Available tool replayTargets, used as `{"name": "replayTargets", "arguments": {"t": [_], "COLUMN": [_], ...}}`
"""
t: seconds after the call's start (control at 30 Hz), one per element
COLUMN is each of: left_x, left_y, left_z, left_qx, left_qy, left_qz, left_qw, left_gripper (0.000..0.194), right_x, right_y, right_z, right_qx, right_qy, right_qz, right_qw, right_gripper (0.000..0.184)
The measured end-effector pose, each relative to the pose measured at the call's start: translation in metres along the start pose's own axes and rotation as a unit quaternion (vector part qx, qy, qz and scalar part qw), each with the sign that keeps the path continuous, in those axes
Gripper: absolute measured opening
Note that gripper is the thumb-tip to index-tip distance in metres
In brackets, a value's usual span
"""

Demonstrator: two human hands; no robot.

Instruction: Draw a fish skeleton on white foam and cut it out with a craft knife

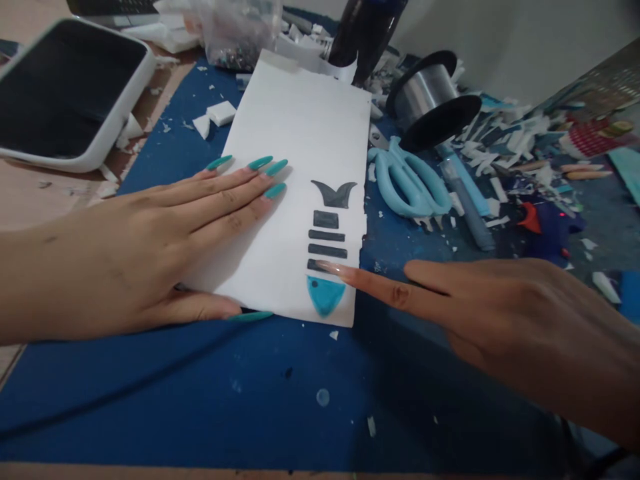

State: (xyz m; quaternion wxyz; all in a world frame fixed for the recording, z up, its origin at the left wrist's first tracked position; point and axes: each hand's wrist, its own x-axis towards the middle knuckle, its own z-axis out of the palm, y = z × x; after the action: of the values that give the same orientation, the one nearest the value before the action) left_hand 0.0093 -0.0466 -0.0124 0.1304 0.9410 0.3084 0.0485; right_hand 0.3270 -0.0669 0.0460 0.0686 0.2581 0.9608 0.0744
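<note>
A white sheet of paper (295, 153) lies on a blue mat (260, 393). On its right side are a dark tail shape (333, 193), three dark bars (327, 235) and a blue triangular head piece (325, 295), set out like a fish skeleton. My left hand (165, 247) lies flat on the sheet's left half, fingers stretched out, teal nails showing. My right hand (505, 327) reaches in from the right; its index finger points out and its tip touches the lowest dark bar just above the blue piece. The other fingers are curled under.
Light blue scissors (410, 183) lie right of the sheet, beside a blue pen (467, 200) and a spool of clear line (433, 97). Paper scraps (505, 143) litter the far right. A white-framed tablet (65, 90) sits at the far left, a dark bottle (363, 33) behind the sheet.
</note>
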Motion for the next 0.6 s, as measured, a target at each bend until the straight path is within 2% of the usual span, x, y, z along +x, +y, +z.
{"name": "replayTargets", "arguments": {"t": [0.17,0.27,0.47,0.6], "left_x": [-0.001,-0.001,0.0,0.001], "left_y": [-0.001,0.001,0.003,0.002], "left_z": [0.001,0.0,-0.002,-0.002], "left_qx": [0.108,0.137,0.111,0.068], "left_qy": [0.033,0.047,0.034,-0.007], "left_qz": [0.021,0.025,0.011,-0.006], "left_qw": [0.993,0.989,0.993,0.998], "left_gripper": [0.084,0.087,0.087,0.072], "right_x": [-0.002,-0.005,-0.014,-0.018], "right_y": [-0.001,0.0,0.003,0.004], "right_z": [-0.002,0.0,0.005,0.005], "right_qx": [-0.002,0.018,0.06,0.054], "right_qy": [-0.019,-0.008,-0.002,0.015], "right_qz": [-0.002,0.003,0.064,0.047], "right_qw": [1.0,1.0,0.996,0.997], "right_gripper": [0.062,0.058,0.056,0.053]}}
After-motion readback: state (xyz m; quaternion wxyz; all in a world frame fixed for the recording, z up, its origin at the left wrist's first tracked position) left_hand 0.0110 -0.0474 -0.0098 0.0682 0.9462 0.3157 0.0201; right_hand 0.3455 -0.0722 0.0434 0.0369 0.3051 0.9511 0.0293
